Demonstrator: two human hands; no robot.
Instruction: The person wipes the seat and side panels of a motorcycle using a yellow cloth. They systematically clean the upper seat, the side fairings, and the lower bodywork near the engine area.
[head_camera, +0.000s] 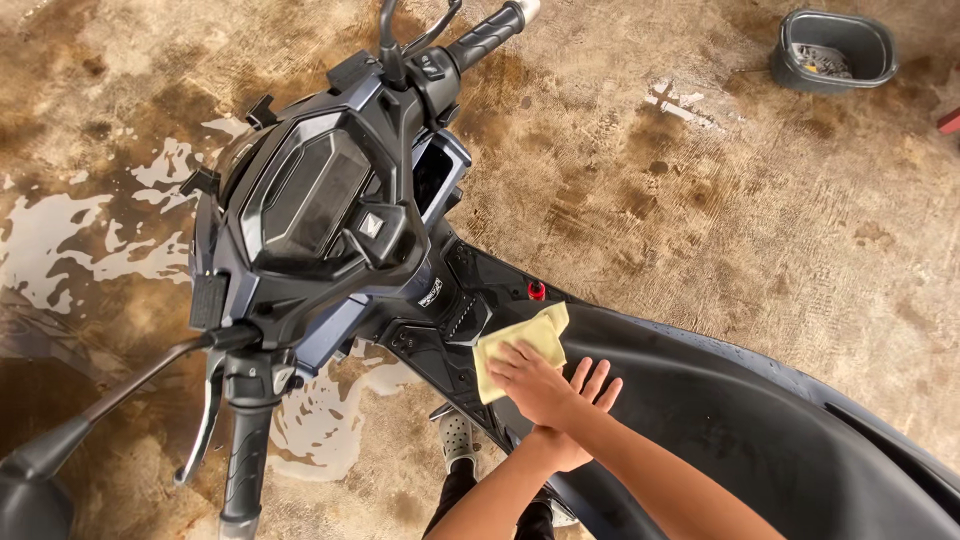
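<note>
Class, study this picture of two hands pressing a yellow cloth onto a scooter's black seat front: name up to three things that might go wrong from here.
1. The stained concrete floor is wet with puddles beside the dark blue scooter, so a foot may slip.
2. Both hands, the right hand crossed over the left hand, press one soft yellow cloth; a slip could unbalance the person.
3. Grit in the cloth might scratch the black seat.

cloth (522, 344) | pale yellow, crumpled flat | on scooter's black seat front (700, 400)
</note>
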